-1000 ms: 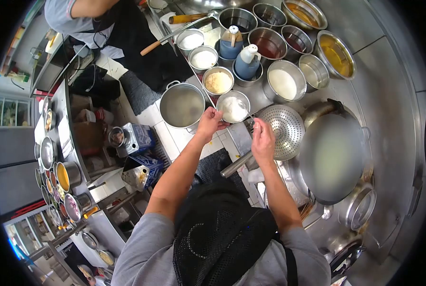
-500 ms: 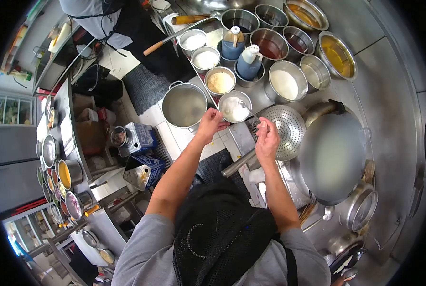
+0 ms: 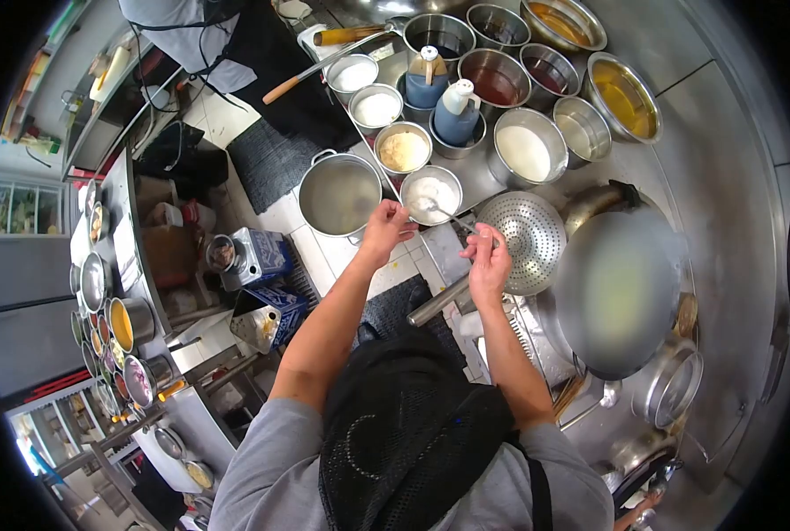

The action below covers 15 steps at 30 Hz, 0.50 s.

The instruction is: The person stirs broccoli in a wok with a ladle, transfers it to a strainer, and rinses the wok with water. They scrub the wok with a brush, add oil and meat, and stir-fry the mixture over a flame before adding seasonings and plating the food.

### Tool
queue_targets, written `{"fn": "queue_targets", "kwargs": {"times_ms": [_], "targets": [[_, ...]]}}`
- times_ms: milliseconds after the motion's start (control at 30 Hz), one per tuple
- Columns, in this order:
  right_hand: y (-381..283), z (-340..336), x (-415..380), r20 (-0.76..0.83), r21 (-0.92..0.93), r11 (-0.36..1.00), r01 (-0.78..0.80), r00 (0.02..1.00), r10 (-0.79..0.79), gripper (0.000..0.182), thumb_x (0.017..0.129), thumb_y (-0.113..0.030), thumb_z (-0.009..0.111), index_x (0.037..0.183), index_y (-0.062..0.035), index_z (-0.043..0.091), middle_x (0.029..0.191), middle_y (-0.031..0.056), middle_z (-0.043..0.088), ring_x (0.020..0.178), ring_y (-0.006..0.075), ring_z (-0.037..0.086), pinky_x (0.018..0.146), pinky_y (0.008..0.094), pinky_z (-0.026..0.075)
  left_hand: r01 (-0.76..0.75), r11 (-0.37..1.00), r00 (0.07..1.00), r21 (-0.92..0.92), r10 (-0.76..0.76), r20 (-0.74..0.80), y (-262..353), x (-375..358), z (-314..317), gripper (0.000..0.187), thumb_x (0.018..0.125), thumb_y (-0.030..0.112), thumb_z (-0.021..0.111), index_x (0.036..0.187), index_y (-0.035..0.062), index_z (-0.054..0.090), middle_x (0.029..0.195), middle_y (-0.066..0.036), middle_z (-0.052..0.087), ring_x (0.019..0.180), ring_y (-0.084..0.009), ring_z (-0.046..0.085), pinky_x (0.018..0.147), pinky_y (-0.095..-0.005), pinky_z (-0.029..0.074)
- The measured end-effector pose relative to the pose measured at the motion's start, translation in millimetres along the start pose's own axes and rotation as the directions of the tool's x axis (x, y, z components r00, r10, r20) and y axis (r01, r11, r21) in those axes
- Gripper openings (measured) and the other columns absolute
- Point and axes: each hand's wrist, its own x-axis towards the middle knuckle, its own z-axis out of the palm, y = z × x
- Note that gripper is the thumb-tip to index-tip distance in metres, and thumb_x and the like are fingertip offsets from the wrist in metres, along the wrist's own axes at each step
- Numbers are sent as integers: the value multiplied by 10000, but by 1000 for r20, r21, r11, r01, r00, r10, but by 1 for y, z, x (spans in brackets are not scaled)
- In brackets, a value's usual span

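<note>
Pinched in my right hand is a metal spoon, its bowl end dipping into white powder. That powder sits in a small metal container in front of me. My left hand is loosely curled, fingers apart and holding nothing visible, with the fingertips right beside that container's near rim. A larger metal pot of cloudy liquid stands just left of my left hand. Beyond the powder container is one with a pale yellow powder. Near my right hand lies a perforated strainer with a long metal handle.
A large wok sits on the right. Metal pots of dark sauces, white liquid and yellow oil line the counter, with two blue-toned bottles. A person in a dark apron stands at upper left.
My right hand has drawn slightly back toward me and left, and more of the spoon shows. The whole view has shifted a little; my left hand stays beside the container.
</note>
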Motion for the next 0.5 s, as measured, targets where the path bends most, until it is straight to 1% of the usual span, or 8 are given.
{"fn": "queue_targets", "kwargs": {"times_ms": [33,100,133,200,267,333,433,500], "targets": [[-3,0,0,1,3,1000,-1,1000,1,280,1035,-207,487,1107,28,624,849,102,647,670,124,619,615,277,506,2,1000,1000,4,-2,4,0,0,-1,163,1003,214,555,1057,69,503,1046,-66,580,930,-216,670,813,-359,564],[-9,-1,2,35,-301,918,258,965,-260,248,1024,-177,504,1097,24,628,897,122,651,685,153,633,641,301,519,5,1000,1000,12,-5,8,0,-1,-2,162,1004,212,553,1055,67,502,1040,-65,580,936,-214,668,813,-360,564],[-8,0,5,33,-300,919,257,965,-259,248,1024,-177,504,1097,24,628,897,122,651,685,153,633,641,301,519,-2,1000,1000,10,2,12,1,-2,-2,163,1003,214,554,1053,67,502,1040,-63,579,936,-212,666,813,-363,563],[-5,1,14,187,-477,715,512,853,-486,217,1009,-151,522,1094,15,632,929,140,646,703,187,646,648,321,527,-9,1000,1000,9,9,19,1,-3,0,164,1003,216,556,1051,68,502,1041,-60,577,937,-210,664,813,-366,562],[-1,3,18,187,-463,732,500,862,-471,209,1001,-151,532,1100,3,632,910,141,638,678,200,644,628,327,524,-9,999,1000,41,9,-5,3,-3,1,164,1000,221,567,1045,75,506,1029,-55,582,932,-206,664,807,-372,561],[-4,6,18,159,-343,859,379,925,-345,207,1003,-149,526,1103,-3,634,906,126,639,653,189,637,612,326,522,-17,999,1000,45,17,4,0,0,-2,161,998,222,573,1041,80,510,1020,-52,584,929,-204,663,803,-373,560],[0,0,21,155,-295,887,355,934,-322,209,1006,-151,518,1097,-10,642,888,112,641,635,180,631,610,314,520,-21,999,1000,48,20,8,-2,-1,-5,155,994,221,582,1031,86,516,999,-45,587,926,-199,661,797,-372,559],[-1,-3,25,156,-325,873,363,931,-329,211,1007,-153,514,1093,-12,647,879,109,642,637,175,631,611,308,520,-25,999,1000,48,25,5,-1,0,-5,151,992,219,586,1026,88,518,989,-42,587,926,-198,660,795,-372,558]]}}
